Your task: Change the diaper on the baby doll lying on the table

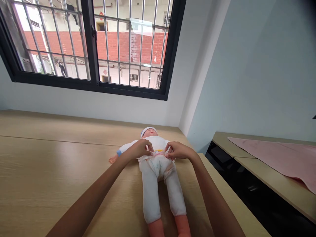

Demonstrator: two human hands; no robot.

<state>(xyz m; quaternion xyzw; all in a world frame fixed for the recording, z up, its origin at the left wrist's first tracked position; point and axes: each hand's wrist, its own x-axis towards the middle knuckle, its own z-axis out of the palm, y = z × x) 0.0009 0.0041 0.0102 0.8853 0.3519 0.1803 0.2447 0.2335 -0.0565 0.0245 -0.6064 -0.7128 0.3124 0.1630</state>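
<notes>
A baby doll [158,171] in white clothes and a white cap lies on its back on the wooden table [49,164], its head toward the window and its legs toward me. A diaper [158,163] sits around its hips. My left hand [140,148] pinches the diaper's waistband on the doll's left side as I see it. My right hand [176,150] pinches the waistband on the other side. Both hands have their fingers curled closed on the band at the doll's belly.
A barred window [93,46] fills the wall behind the table. To the right, across a dark gap [237,184], a second table carries a pink cloth [278,154]. A white wall corner stands just behind the doll's head.
</notes>
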